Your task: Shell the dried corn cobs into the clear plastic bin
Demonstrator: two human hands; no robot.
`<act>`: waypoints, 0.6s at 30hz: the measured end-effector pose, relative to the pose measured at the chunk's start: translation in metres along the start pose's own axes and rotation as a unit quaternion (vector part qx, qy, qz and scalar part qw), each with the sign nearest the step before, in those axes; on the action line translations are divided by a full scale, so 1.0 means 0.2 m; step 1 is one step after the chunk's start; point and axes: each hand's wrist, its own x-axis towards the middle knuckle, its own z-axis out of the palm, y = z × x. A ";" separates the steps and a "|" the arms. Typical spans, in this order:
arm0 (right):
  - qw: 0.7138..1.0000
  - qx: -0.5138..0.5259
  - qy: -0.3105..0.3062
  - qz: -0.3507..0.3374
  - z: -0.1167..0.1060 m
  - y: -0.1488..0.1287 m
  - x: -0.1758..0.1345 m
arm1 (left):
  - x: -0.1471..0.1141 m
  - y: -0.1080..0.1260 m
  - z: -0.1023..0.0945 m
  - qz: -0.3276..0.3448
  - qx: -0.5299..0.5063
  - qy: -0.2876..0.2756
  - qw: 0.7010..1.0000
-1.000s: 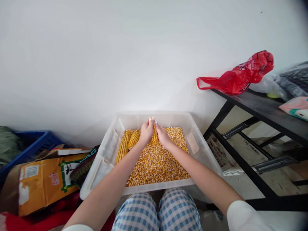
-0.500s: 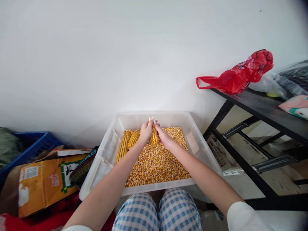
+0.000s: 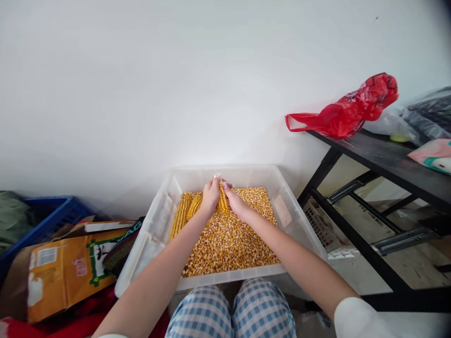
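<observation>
Between my two hands is a yellow corn cob (image 3: 223, 203), its lower part full of kernels and its far tip pale and bare. My left hand (image 3: 211, 193) is wrapped round the cob's upper left side. From the right, my right hand (image 3: 235, 199) grips it with the thumb pressed near the top. Under the hands, loose corn kernels (image 3: 232, 244) fill much of a clear plastic bin (image 3: 230, 278). Two more whole cobs lie at the bin's left: a long corn cob (image 3: 180, 217) and a shorter corn cob (image 3: 194, 205), partly hidden by my left hand.
To the right stands a black table (image 3: 387, 152) bearing a red plastic bag (image 3: 352, 110); a crate (image 3: 319, 223) sits below it. At left are an orange cardboard box (image 3: 66, 274) and a blue crate (image 3: 59, 206). A white wall rises behind the bin.
Both hands and the held cob have shifted slightly left in view. The grip stays on the same cob, and the camera view has moved a little.
</observation>
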 end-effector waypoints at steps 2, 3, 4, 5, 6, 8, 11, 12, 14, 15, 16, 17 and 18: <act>0.999 0.044 -0.012 0.010 0.01 0.03 0.00 | 0.01 0.02 -0.01 -0.002 -0.026 0.021 0.999; 0.997 0.066 -0.020 0.017 0.01 0.04 0.00 | 0.02 0.02 -0.01 0.000 -0.036 0.028 0.999; 0.996 0.083 -0.029 0.021 0.01 0.05 0.00 | 0.02 0.03 -0.02 0.005 -0.041 0.031 0.999; 0.994 0.096 -0.038 0.026 0.01 0.05 0.00 | 0.03 0.04 -0.03 0.010 -0.043 0.032 0.999; 0.993 0.106 -0.045 0.031 0.02 0.04 0.00 | 0.03 0.05 -0.03 0.016 -0.042 0.035 0.998; 0.991 0.114 -0.054 0.044 0.02 0.03 0.00 | 0.04 0.06 -0.04 0.020 -0.040 0.046 0.998; 0.990 0.115 -0.052 0.061 0.02 0.00 -0.01 | 0.05 0.06 -0.05 0.025 -0.032 0.058 0.997; 0.989 0.120 -0.055 0.072 0.02 0.00 -0.01 | 0.04 0.05 -0.05 0.034 -0.026 0.057 0.997; 0.984 0.129 -0.069 0.103 0.01 0.00 -0.02 | 0.04 0.04 -0.05 0.055 -0.008 0.052 0.997; 0.982 0.128 -0.075 0.118 0.01 0.01 -0.02 | 0.03 0.04 -0.05 0.064 0.001 0.048 0.997; 0.981 0.123 -0.076 0.127 0.01 0.01 -0.02 | 0.03 0.04 -0.04 0.069 0.006 0.045 0.997; 0.982 0.116 -0.072 0.128 0.01 0.02 -0.01 | 0.03 0.03 -0.04 0.070 0.005 0.043 0.997; 0.984 0.110 -0.067 0.123 0.01 0.02 -0.01 | 0.03 0.03 -0.04 0.068 -0.003 0.043 0.997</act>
